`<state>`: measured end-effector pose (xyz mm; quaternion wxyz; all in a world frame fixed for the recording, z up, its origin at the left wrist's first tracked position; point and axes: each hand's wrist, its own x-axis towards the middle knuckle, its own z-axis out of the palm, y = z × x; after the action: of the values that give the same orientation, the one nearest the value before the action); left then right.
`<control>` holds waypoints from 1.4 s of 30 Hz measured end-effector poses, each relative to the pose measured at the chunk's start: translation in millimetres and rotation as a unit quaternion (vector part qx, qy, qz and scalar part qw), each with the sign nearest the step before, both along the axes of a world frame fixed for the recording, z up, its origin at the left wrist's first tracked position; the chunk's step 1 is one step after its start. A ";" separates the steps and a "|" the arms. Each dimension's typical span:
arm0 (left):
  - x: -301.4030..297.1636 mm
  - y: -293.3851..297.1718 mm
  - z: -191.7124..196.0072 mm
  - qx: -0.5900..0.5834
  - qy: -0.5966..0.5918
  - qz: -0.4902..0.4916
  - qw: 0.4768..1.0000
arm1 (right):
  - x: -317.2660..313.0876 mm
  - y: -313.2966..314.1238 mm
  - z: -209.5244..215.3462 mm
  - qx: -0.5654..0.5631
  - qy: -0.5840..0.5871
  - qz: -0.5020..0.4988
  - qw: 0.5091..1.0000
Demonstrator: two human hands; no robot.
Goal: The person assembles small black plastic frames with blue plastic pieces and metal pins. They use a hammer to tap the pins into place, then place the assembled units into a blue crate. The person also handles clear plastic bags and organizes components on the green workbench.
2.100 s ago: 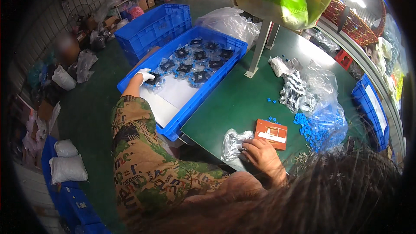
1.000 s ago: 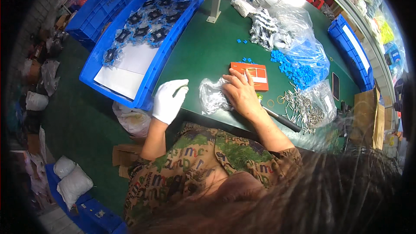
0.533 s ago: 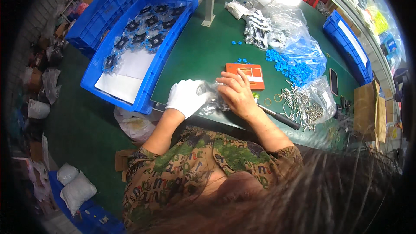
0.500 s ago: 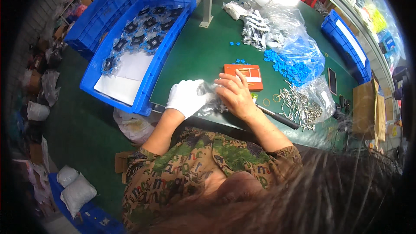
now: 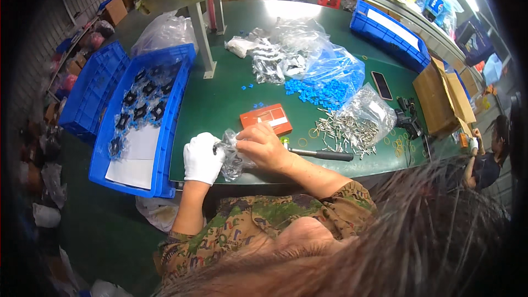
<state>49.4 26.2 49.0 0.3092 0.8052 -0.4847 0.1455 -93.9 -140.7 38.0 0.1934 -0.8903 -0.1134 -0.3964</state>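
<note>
My left hand (image 5: 202, 158), in a white glove, is closed on a crinkled clear plastic bag (image 5: 233, 169) at the table's near edge. A small dark piece shows by its fingertips; its kind is too small to make out. My bare right hand (image 5: 265, 146) pinches the same bag from the other side, its fingers bent. Just beyond the hands lies an orange-red box (image 5: 268, 119) with a white label. A hammer (image 5: 323, 154) with a black handle rests beside my right wrist, its head partly hidden by the box and hand.
On the left, a blue crate (image 5: 171, 126) holds bagged black parts and white sheets. Small blue pieces (image 5: 324, 92), metal pins (image 5: 346, 132), plastic bags, a phone (image 5: 381, 85) and rubber bands lie on the green table. A cardboard box (image 5: 440, 99) stands right; another person (image 5: 487, 157) is beyond.
The view has turned, so the table's things sit further left and lower. My right hand's raised fingers have come down and bent onto the plastic bag. Another person now shows at right.
</note>
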 end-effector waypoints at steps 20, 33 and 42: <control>30.0 9.1 -32.4 -0.113 0.264 -0.033 0.957 | 4.1 -44.1 -0.3 0.568 0.062 0.000 0.821; 54.0 -60.2 -7.4 0.039 0.146 -0.122 0.981 | 24.2 -62.7 -34.8 0.521 0.104 -0.022 0.847; 86.2 -118.2 -13.7 0.251 0.219 -0.221 0.916 | 22.7 -72.5 -42.9 0.524 0.122 -0.032 0.843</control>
<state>135.5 -92.0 35.3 0.2198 0.7401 -0.5912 -0.2332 -71.2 -213.2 -4.8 0.6304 -0.7008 0.1639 -0.2910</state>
